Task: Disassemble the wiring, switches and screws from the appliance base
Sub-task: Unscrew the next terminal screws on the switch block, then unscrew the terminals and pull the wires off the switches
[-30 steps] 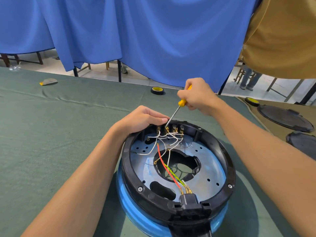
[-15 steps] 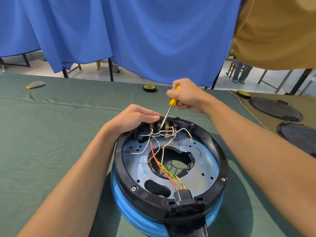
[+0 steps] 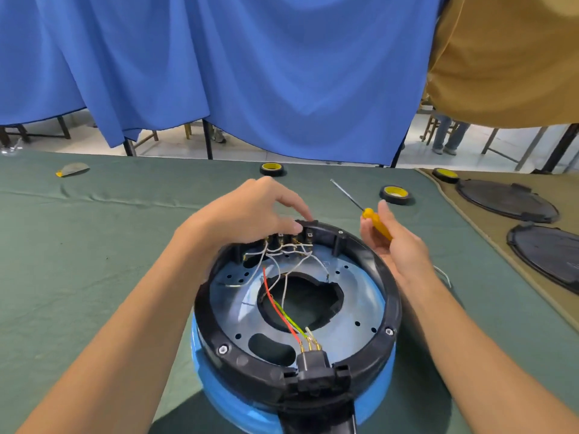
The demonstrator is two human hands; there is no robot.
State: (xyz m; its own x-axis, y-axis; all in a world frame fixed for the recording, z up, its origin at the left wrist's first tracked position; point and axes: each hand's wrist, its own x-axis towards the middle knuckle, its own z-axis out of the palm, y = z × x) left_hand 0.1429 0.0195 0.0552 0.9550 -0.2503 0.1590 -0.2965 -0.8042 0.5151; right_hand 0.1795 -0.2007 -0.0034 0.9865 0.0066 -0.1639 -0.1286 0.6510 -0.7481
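- Head view. Appliance base (image 3: 393, 311) sits on the green cloth (image 3: 94, 245), open side up: black ring over a blue body.
- Beyond the base: blue curtain (image 3: 250, 73) and three tape rolls (image 3: 272, 168) (image 3: 395, 194) (image 3: 445, 175).
- Right of the base: two black round lids (image 3: 506, 200) (image 3: 545, 255) on a tan cloth, and a loose white wire (image 3: 443, 274) just beside the right wrist.
- Inside the base: switches (image 3: 291, 238) in a row at the far rim, with white wires (image 3: 282, 252) looping off them. A red wire (image 3: 275, 302) runs to the plug socket (image 3: 313, 361) at the near rim.
- Left hand (image 3: 250, 211) covers part of the far rim. Thumb is inside it and forefinger over its top — a light pinch above the switches, edges blurred.
- Right hand (image 3: 398, 245), just right of the base, has its fingers curled round the yellow handle of the screwdriver (image 3: 372, 219) — shaft pointing up and away, clear of the base.
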